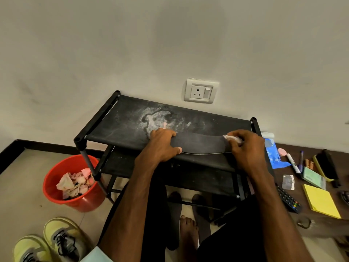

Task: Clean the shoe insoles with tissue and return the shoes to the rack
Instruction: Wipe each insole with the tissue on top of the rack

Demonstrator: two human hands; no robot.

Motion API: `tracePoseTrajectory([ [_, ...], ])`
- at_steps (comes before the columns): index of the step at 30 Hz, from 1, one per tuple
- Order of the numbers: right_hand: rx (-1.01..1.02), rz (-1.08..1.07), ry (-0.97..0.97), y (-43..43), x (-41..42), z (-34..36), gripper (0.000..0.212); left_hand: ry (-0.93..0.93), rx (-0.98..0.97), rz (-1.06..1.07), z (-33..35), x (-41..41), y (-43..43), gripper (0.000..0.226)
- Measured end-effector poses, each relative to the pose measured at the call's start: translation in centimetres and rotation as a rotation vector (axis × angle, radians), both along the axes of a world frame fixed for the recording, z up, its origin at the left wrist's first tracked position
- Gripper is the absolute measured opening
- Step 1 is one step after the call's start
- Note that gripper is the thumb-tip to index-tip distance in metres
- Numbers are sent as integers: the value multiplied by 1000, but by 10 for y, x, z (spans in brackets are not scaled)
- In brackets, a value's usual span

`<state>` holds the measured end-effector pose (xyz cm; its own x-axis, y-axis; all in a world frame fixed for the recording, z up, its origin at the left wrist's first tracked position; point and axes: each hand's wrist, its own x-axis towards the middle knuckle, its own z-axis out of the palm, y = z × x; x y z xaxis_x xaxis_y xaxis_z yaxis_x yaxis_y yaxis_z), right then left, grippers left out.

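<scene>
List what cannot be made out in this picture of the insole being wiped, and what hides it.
Head view, the only one:
1. Tissue: mostly buried in the grip of the right hand.
2. Insole: both ends covered by the left hand and right hand.
3. Yellow sneakers: partly cut off by the bottom edge.
4. Marker: label too small to read.

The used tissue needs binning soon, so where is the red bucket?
In the head view the red bucket stands on the floor at the left, beside the black rack's front-left leg, with the yellow shoes nearer the camera.
</scene>
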<state>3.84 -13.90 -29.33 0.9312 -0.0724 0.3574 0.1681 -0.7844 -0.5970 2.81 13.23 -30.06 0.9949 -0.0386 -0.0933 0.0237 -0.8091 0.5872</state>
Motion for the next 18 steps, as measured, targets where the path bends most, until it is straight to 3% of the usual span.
tracePoseTrajectory([
  [9,-212,120,247,7,24,-8,8,-111,-65,101,-1,-4,-10,73],
  [14,-222,156,194,0,17,2,16,-150,-140,81,1,-6,-13,75],
  [18,-69,202,109,-8,7,4,15,-183,-196,122,-1,-11,-14,94],
])
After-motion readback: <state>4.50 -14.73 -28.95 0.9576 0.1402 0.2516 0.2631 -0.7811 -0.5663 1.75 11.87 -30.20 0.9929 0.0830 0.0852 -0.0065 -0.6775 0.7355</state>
